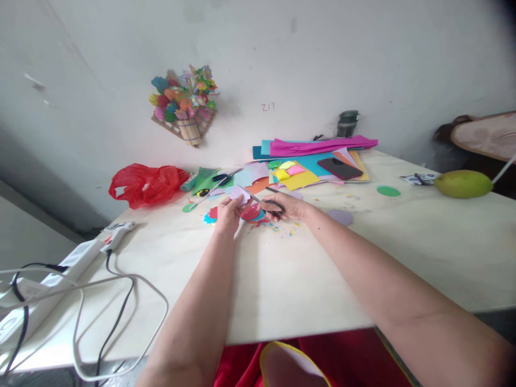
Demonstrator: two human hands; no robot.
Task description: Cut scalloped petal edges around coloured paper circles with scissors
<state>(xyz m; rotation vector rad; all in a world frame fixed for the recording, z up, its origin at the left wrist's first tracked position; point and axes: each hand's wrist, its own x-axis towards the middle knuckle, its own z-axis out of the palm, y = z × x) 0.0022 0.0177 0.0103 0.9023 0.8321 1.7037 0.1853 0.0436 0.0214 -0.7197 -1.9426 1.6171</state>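
Observation:
My left hand pinches a small lilac paper piece with a scalloped edge. Black-handled scissors are in my right hand, their blades pointing left at the paper; I cannot tell whether they touch it. Under both hands lie red paper shapes and blue cut shapes. Small blue and yellow scraps are strewn just in front. A second pair of dark scissors rests on paper sheets beyond my left hand.
Coloured sheets are stacked at the back, with a phone on top. A red plastic bag sits at the back left. A power strip and loose cables occupy the left side. A green-yellow fruit-like object lies right.

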